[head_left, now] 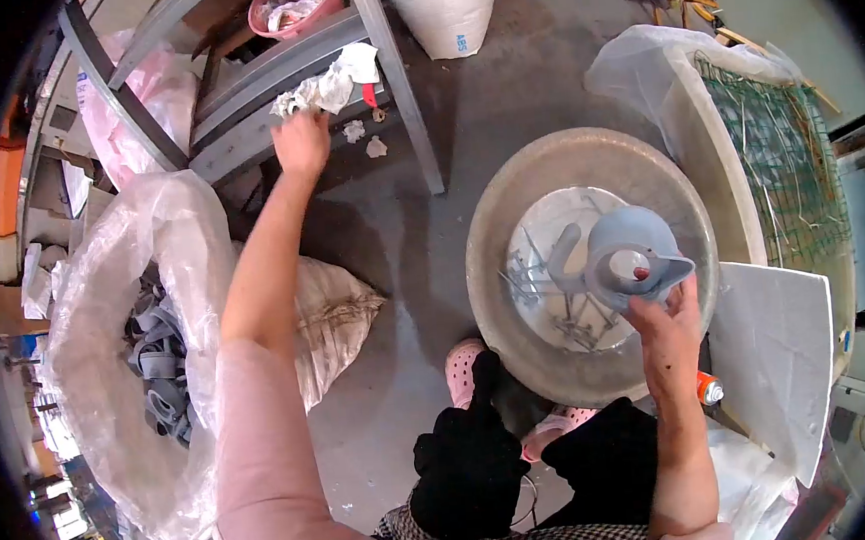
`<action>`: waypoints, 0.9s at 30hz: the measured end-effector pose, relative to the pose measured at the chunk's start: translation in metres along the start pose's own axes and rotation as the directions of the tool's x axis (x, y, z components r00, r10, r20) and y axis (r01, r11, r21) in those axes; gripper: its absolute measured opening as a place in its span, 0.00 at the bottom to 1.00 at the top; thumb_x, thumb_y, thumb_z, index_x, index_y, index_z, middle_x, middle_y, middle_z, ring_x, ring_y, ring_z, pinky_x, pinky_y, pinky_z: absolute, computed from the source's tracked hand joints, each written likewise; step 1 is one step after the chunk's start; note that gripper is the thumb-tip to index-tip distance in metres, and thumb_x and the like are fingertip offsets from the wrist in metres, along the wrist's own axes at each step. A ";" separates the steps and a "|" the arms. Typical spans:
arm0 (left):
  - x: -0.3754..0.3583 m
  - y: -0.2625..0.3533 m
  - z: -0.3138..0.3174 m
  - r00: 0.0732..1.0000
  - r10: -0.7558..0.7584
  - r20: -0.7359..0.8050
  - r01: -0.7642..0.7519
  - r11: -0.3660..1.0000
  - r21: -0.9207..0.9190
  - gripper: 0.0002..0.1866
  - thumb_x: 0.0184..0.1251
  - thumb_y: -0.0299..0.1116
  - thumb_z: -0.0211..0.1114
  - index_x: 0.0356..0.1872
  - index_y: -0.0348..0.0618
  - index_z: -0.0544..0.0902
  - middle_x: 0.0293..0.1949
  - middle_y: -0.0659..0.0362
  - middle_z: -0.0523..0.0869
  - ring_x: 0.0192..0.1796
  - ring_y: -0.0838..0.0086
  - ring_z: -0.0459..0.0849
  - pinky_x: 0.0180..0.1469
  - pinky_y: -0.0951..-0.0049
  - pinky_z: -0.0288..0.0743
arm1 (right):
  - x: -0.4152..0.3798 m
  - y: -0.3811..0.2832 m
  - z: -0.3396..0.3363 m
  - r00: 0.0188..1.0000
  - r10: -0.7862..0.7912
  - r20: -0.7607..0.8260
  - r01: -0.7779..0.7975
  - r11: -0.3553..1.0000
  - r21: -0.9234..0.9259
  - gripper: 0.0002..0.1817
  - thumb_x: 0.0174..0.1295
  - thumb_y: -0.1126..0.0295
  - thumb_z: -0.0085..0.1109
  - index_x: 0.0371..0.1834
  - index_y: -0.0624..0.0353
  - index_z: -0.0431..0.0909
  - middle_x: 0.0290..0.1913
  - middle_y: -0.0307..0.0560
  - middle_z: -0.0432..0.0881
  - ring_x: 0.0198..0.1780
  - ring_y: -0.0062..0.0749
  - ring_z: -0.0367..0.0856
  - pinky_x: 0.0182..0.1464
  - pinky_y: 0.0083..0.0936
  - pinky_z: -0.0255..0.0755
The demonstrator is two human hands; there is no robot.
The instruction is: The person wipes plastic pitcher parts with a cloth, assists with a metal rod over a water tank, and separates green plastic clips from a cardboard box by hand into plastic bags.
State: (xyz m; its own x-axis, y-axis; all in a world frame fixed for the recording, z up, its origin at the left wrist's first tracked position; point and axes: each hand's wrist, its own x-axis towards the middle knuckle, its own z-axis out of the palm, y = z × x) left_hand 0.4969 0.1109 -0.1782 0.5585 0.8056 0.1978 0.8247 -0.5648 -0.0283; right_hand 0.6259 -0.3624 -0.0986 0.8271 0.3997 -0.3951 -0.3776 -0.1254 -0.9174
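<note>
The left hand's (pixel 303 142) grip is unclear; the jug (pixel 630 226) partly hides the right hand (pixel 669 329); the top edge crops the ABS sack (pixel 442 8).

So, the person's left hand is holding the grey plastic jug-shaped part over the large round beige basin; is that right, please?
Not quite: the head view shows the right hand holding the grey plastic jug-shaped part over the large round beige basin, while the left hand is at the crumpled white material.
</note>
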 end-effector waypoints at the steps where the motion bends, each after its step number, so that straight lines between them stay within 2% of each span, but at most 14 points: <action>1: 0.017 0.005 -0.003 0.995 0.046 -0.093 -0.047 0.999 -0.014 0.16 0.62 0.45 0.61 0.45 0.47 0.83 0.46 0.47 0.82 0.51 0.54 0.79 0.54 0.48 0.67 | 0.001 0.001 0.000 1.000 -0.002 0.003 0.002 1.000 -0.005 0.41 0.51 0.86 0.54 0.71 0.56 0.53 0.58 0.49 0.70 0.55 0.33 0.73 0.48 0.24 0.74; 3: 0.045 0.022 -0.006 0.979 0.007 -0.203 -0.032 0.992 -0.120 0.18 0.61 0.45 0.64 0.52 0.55 0.80 0.52 0.48 0.78 0.59 0.55 0.73 0.57 0.46 0.63 | 0.001 0.001 0.001 1.000 0.014 -0.001 -0.014 1.000 -0.007 0.41 0.50 0.86 0.54 0.70 0.56 0.53 0.58 0.49 0.70 0.55 0.33 0.73 0.49 0.24 0.73; 4: 0.067 0.024 0.003 0.980 0.013 -0.199 -0.038 0.992 -0.123 0.18 0.61 0.45 0.64 0.52 0.55 0.80 0.52 0.48 0.78 0.59 0.55 0.73 0.57 0.46 0.63 | 0.000 0.001 0.002 1.000 0.025 -0.004 -0.025 1.000 -0.005 0.41 0.50 0.86 0.54 0.70 0.57 0.53 0.58 0.49 0.70 0.55 0.33 0.73 0.50 0.25 0.73; 6: 0.101 0.032 0.017 0.997 0.006 -0.072 -0.021 0.978 -0.209 0.25 0.61 0.47 0.64 0.61 0.68 0.71 0.61 0.47 0.70 0.66 0.51 0.64 0.61 0.38 0.56 | 0.000 -0.001 0.003 1.000 0.019 -0.014 -0.020 1.000 -0.005 0.41 0.50 0.86 0.54 0.70 0.57 0.53 0.58 0.49 0.71 0.56 0.33 0.73 0.50 0.25 0.73; 11: 0.122 0.050 0.030 0.996 -0.088 0.022 0.090 0.987 -0.133 0.29 0.59 0.49 0.65 0.62 0.81 0.67 0.62 0.47 0.69 0.67 0.50 0.63 0.60 0.31 0.54 | 0.003 0.001 0.002 1.000 -0.006 -0.021 0.006 1.000 -0.007 0.41 0.50 0.87 0.55 0.70 0.58 0.53 0.58 0.49 0.71 0.57 0.33 0.72 0.52 0.26 0.72; 15: 0.120 0.051 0.024 0.988 -0.128 0.091 0.143 0.974 -0.178 0.23 0.59 0.46 0.65 0.56 0.74 0.73 0.63 0.49 0.67 0.69 0.52 0.60 0.64 0.36 0.50 | 0.004 0.002 0.003 1.000 -0.013 0.023 0.014 1.000 -0.016 0.41 0.50 0.88 0.55 0.70 0.58 0.52 0.58 0.51 0.71 0.58 0.34 0.71 0.54 0.27 0.71; 17: 0.119 0.048 0.021 0.999 -0.031 -0.013 0.028 0.982 -0.187 0.16 0.57 0.45 0.66 0.48 0.66 0.78 0.60 0.53 0.72 0.66 0.58 0.65 0.62 0.36 0.52 | 0.004 0.002 0.004 0.999 -0.018 0.036 0.018 1.000 -0.002 0.41 0.50 0.88 0.54 0.70 0.58 0.52 0.59 0.51 0.71 0.58 0.34 0.71 0.55 0.27 0.70; 18: 0.116 0.047 0.019 1.000 -0.025 -0.014 0.022 0.982 -0.188 0.16 0.57 0.45 0.66 0.48 0.66 0.78 0.60 0.53 0.72 0.66 0.58 0.65 0.62 0.36 0.52 | 0.003 0.000 0.006 1.000 -0.012 0.023 0.012 1.000 -0.011 0.42 0.49 0.88 0.55 0.70 0.58 0.52 0.58 0.51 0.71 0.58 0.34 0.72 0.54 0.27 0.70; 20: 0.108 0.042 0.012 0.969 0.052 -0.240 -0.140 0.921 -0.364 0.12 0.57 0.41 0.65 0.41 0.55 0.78 0.50 0.55 0.80 0.59 0.59 0.74 0.60 0.45 0.60 | 0.001 -0.002 0.006 1.000 -0.011 0.007 0.012 1.000 -0.010 0.42 0.49 0.88 0.55 0.70 0.58 0.51 0.58 0.52 0.71 0.58 0.34 0.72 0.54 0.27 0.71; 21: 0.105 0.041 0.004 0.967 0.060 -0.249 -0.150 0.920 -0.362 0.12 0.57 0.41 0.65 0.41 0.55 0.78 0.50 0.55 0.80 0.59 0.59 0.74 0.60 0.45 0.60 | 0.000 -0.001 0.005 1.000 -0.028 0.000 0.028 1.000 -0.013 0.41 0.49 0.87 0.55 0.70 0.58 0.52 0.57 0.52 0.71 0.57 0.34 0.72 0.53 0.26 0.71; 23: 0.095 0.040 -0.016 0.946 0.107 -0.307 -0.288 0.712 -0.640 0.11 0.58 0.36 0.62 0.39 0.45 0.76 0.38 0.53 0.81 0.48 0.62 0.79 0.54 0.61 0.68 | -0.002 -0.004 0.002 0.998 -0.056 -0.014 0.056 0.998 -0.004 0.41 0.50 0.87 0.55 0.70 0.57 0.53 0.56 0.52 0.71 0.56 0.34 0.73 0.53 0.26 0.71; 24: 0.082 0.047 -0.030 0.923 0.123 -0.364 -0.362 0.596 -0.716 0.09 0.59 0.31 0.60 0.38 0.40 0.74 0.33 0.57 0.79 0.38 0.68 0.78 0.45 0.72 0.71 | -0.004 -0.008 -0.001 0.996 -0.086 0.021 0.086 0.996 -0.018 0.39 0.50 0.85 0.54 0.69 0.58 0.55 0.56 0.52 0.71 0.56 0.35 0.73 0.53 0.26 0.70; 25: 0.069 0.053 -0.044 0.972 0.097 -0.212 -0.233 0.427 -0.874 0.07 0.60 0.29 0.59 0.37 0.39 0.73 0.32 0.60 0.78 0.36 0.75 0.74 0.42 0.75 0.70 | -0.006 -0.013 -0.005 0.992 -0.117 0.054 0.119 0.992 -0.032 0.37 0.51 0.84 0.54 0.68 0.58 0.57 0.56 0.53 0.70 0.55 0.35 0.73 0.53 0.26 0.70; 27: 0.033 0.077 -0.070 0.992 0.048 -0.114 -0.123 0.283 -0.951 0.08 0.60 0.30 0.60 0.37 0.39 0.74 0.32 0.63 0.78 0.35 0.77 0.74 0.40 0.75 0.70 | -0.010 -0.028 -0.016 0.982 -0.188 0.005 0.188 0.982 0.004 0.34 0.50 0.82 0.52 0.66 0.59 0.61 0.57 0.51 0.70 0.56 0.37 0.73 0.56 0.28 0.68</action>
State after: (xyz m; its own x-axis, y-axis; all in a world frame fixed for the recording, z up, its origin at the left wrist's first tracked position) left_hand 0.5723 0.0816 -0.1051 0.5833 0.7520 0.3070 0.0804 -0.4295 0.8995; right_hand 0.6347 -0.3775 -0.0697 0.8813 0.4206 -0.2155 -0.2171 -0.0448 -0.9751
